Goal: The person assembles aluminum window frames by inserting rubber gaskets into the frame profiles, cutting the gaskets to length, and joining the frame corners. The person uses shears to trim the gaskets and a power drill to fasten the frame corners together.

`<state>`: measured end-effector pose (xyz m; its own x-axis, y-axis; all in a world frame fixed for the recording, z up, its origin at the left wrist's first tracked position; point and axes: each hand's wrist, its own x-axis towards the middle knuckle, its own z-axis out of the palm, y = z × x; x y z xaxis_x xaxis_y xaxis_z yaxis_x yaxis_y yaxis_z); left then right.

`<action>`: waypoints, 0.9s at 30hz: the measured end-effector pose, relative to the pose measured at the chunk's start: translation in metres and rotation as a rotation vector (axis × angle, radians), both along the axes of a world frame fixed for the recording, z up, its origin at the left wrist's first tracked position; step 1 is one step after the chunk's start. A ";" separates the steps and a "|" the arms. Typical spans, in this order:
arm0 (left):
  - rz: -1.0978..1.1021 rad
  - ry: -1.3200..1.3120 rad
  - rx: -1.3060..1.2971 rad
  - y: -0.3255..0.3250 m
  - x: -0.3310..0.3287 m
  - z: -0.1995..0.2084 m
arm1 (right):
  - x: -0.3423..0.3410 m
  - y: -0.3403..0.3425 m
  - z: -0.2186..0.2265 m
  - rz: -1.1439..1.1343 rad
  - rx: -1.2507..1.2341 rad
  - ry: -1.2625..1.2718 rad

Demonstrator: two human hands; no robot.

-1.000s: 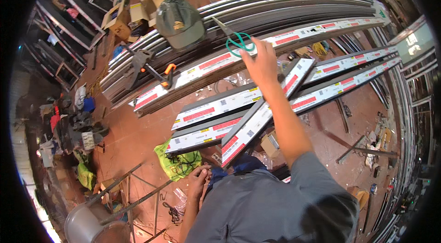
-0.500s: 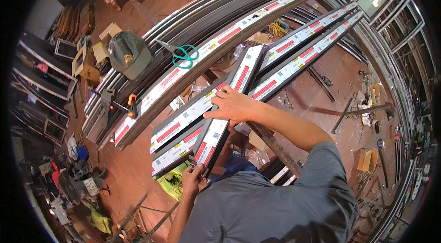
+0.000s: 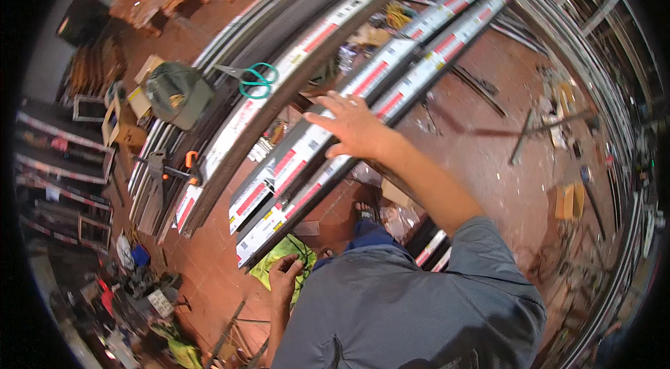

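White-labelled, one short bar (image 3: pixel 301 152) is laid over the farther of two long bars (image 3: pixel 262 235), near its left end, beneath the right hand (image 3: pixel 356 130), fingers spread; the left hand (image 3: pixel 283 278) is curled, grip unclear. Beyond, scissors (image 3: pixel 242 74) and one cap (image 3: pixel 179 97) are seen.

Ahead of the torso (image 3: pixel 412 306), I held my right hand (image 3: pixel 357 129) spread palm down, its forearm (image 3: pixel 436 184) bare and extended; my left hand (image 3: pixel 283 278), fingers curled, sat just left of the torso.
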<state>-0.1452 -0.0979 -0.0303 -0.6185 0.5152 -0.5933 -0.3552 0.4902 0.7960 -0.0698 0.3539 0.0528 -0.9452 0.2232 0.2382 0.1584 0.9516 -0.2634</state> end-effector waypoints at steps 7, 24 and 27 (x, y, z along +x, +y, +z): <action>-0.432 0.034 -0.111 -0.047 -0.019 -0.045 | 0.111 -0.227 -0.061 -0.226 -0.845 0.231; -0.953 -0.234 -0.528 -0.221 -0.053 -0.166 | 0.378 -0.556 -0.424 -2.084 -1.133 0.271; -0.886 -0.255 -0.610 -0.239 -0.054 -0.186 | 0.426 -0.549 -0.524 -2.309 -1.058 0.345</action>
